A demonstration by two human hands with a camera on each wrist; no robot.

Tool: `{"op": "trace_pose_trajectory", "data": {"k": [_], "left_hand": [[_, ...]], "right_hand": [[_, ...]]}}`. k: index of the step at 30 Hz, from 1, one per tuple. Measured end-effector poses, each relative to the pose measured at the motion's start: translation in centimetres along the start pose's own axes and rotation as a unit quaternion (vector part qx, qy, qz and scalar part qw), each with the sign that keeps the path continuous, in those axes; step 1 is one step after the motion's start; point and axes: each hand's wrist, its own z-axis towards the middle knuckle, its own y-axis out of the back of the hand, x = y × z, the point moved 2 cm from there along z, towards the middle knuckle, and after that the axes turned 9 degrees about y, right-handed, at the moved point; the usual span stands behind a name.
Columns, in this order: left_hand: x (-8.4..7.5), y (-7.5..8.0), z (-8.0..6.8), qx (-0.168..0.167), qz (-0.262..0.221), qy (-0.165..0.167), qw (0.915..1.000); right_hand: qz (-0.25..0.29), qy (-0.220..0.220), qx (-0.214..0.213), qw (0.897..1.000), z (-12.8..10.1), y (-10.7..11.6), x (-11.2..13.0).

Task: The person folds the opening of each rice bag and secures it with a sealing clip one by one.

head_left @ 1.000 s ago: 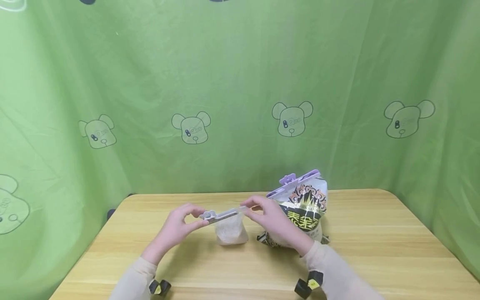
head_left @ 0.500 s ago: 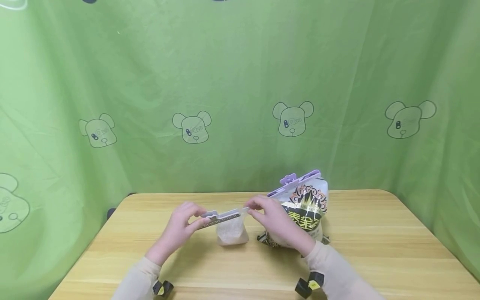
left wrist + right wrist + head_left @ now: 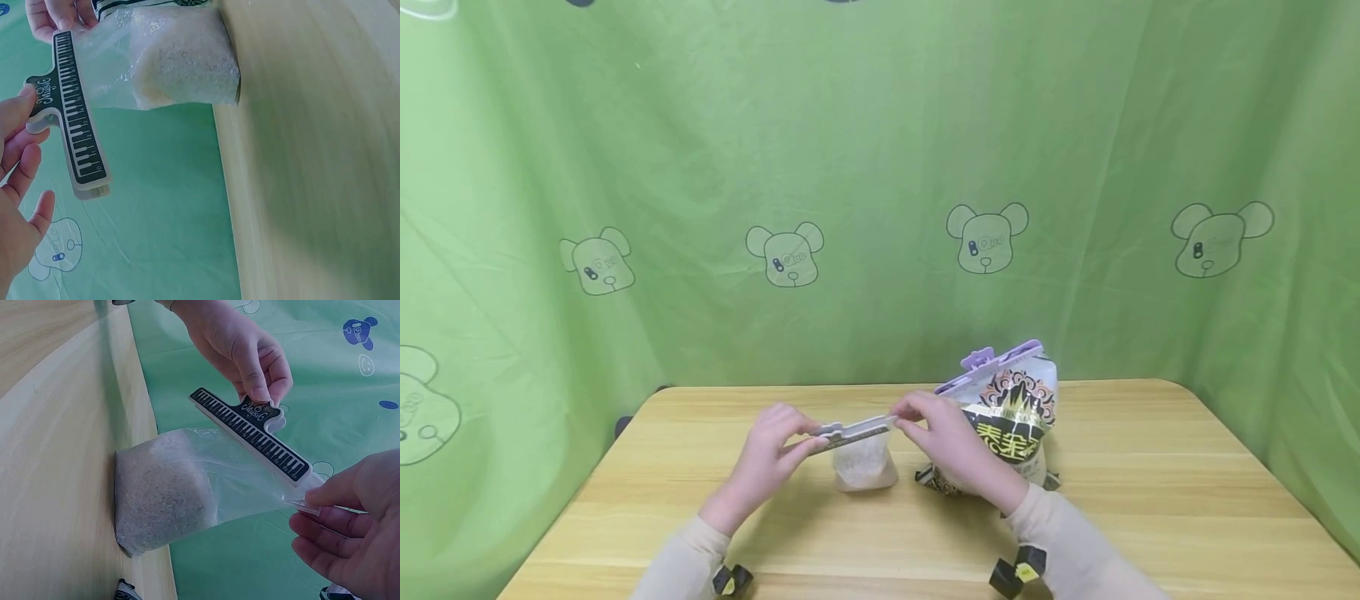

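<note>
Head view. Small clear plastic bag (image 3: 865, 461), soft and crinkled, lower half filled with pale fine grain; it stands on the wooden table (image 3: 1150, 500) near the middle. Bag clip (image 3: 856, 429), long flat bar with a rounded handle at its left end, sits along the bag's top edge. Left hand (image 3: 767, 457) pinches the handle end between thumb and curled fingers. Right hand (image 3: 943, 442) pinches the bag's top corner at the clip's other end. Table: light wood grain, smooth, rounded corners. Green cloth backdrop (image 3: 880, 167), wrinkled, printed with bear faces, encloses the table on three sides. Printed foil bag (image 3: 1011, 421), black and gold pattern, stands just behind the right hand, closed by a purple clip (image 3: 988, 365); the hand covers its lower left part.

Left wrist view. Bag clip (image 3: 72, 115) shows a black face with white piano-key print, pale rim. Left hand fingers (image 3: 19, 134) touch its handle. Grain bag (image 3: 165, 56) rests against the table.

Right wrist view. Clip (image 3: 250, 432) runs slantwise along the clear bag (image 3: 181, 487). Left hand (image 3: 240, 353) grips the handle; right hand (image 3: 350, 531) pinches the film corner.
</note>
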Motion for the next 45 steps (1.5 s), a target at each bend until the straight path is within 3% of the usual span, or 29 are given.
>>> {"op": "trace_pose_trajectory", "data": {"k": [12,22,27,36,41,45], "left_hand": [[-0.6,-0.5,-0.1,-0.022,0.005,-0.002,0.9997],[-1.1,-0.8,0.0,-0.012,0.003,0.02,0.9997],[-1.2,-0.9,-0.1,-0.011,0.003,0.022,0.9997],[-1.2,-0.8,-0.1,-0.016,0.005,0.015,0.9997],[-1.2,-0.8,-0.1,-0.015,0.004,0.016,0.9997],[-1.2,-0.8,-0.2,-0.015,0.002,0.015,0.9998]], "right_hand": [[-0.002,0.0,0.016,1.0,0.0,0.4,0.1],[-0.119,0.066,-0.006,0.991,-0.3,1.0,1.2],[-0.147,0.072,-0.02,0.986,-0.3,1.0,1.6],[-0.072,0.011,-0.016,0.997,-1.5,1.7,1.5],[0.009,0.002,-0.033,0.999,-3.3,1.5,1.3],[0.092,-0.02,-0.038,0.995,-4.8,0.7,1.2]]}}
